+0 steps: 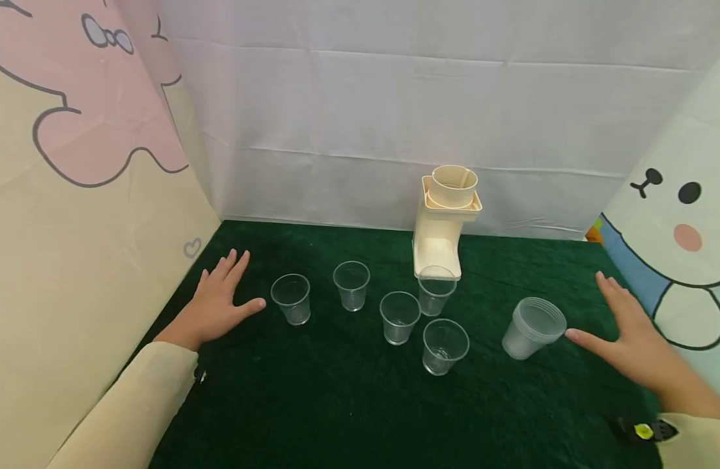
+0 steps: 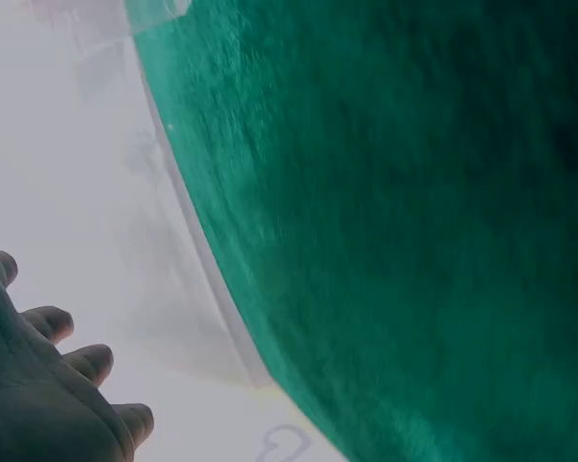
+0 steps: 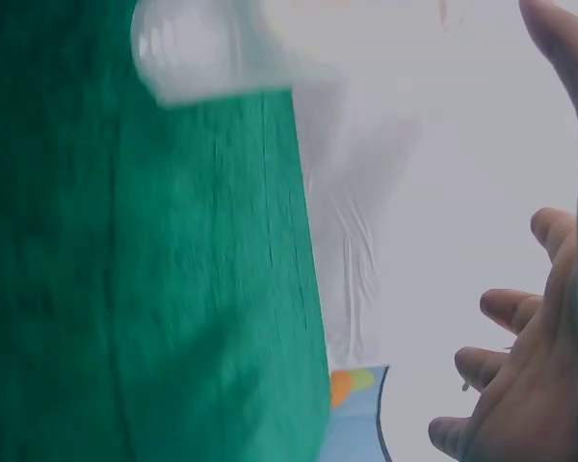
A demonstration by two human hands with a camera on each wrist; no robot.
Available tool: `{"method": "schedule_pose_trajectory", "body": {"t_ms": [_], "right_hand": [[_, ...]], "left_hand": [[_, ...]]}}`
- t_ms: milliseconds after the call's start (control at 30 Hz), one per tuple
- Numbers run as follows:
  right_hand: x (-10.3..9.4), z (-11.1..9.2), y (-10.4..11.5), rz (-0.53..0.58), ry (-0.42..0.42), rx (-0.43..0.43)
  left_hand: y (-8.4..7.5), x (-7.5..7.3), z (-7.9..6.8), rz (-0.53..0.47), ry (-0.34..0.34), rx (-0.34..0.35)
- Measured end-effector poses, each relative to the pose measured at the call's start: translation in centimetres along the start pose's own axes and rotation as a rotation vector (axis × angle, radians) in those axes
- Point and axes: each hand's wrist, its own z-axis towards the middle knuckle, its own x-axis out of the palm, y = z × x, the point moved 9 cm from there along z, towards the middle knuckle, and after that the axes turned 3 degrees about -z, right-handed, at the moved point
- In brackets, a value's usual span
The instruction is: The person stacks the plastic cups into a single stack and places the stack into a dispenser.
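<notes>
My left hand (image 1: 216, 303) is spread with straight fingers at the left edge of the green cloth, its thumb close to a clear plastic cup (image 1: 291, 299). On the right, my right hand (image 1: 632, 339) is also spread; its thumb tip is beside a stack of nested plastic cups (image 1: 533, 327), and I cannot tell whether they touch. Several single clear cups, such as this one (image 1: 445, 346), stand upright around the middle. In the right wrist view the blurred stack (image 3: 197, 48) shows at the top, with the fingers (image 3: 511, 308) extended. Neither hand holds anything.
A cream plastic cup dispenser (image 1: 442, 225) with a round top ring stands at the back, one cup (image 1: 436, 293) close in front of it. Green cloth (image 1: 336, 417) covers the table. Printed fabric walls (image 1: 90, 215) close in the back and sides.
</notes>
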Motion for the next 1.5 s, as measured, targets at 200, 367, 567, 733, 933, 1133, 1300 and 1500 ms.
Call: {"method": "schedule_pose_trajectory", "body": {"t_ms": [200, 367, 567, 733, 933, 1133, 1300, 1500], "right_hand": [[1.2, -0.3, 1.4, 0.119, 0.028, 0.018], [2.2, -0.4, 1.8, 0.219, 0.049, 0.072], [3.2, -0.3, 2.8, 0.427, 0.075, 0.045], [4.3, 0.0, 3.2, 0.569, 0.102, 0.046], [5.5, 0.2, 3.4, 0.565, 0.11, 0.044], [6.2, 0.3, 3.0, 0.594, 0.083, 0.054], [6.4, 0.4, 2.9, 0.635, 0.072, 0.024], [6.4, 0.4, 3.1, 0.699, 0.062, -0.033]], "left_hand": [[-0.1, 1.1, -0.2, -0.163, 0.016, -0.034], [-0.4, 2.1, -0.2, -0.309, 0.046, -0.047], [-1.2, 2.9, -0.3, -0.45, 0.036, -0.045], [-2.0, 3.7, 0.2, -0.547, 0.045, -0.049], [-2.9, 4.3, 0.7, -0.656, 0.036, -0.006], [-3.7, 4.2, 0.8, -0.74, 0.021, 0.032], [-3.7, 4.5, 0.8, -0.795, 0.018, 0.018], [-4.6, 4.6, 0.6, -0.89, 0.047, 0.006]]}}
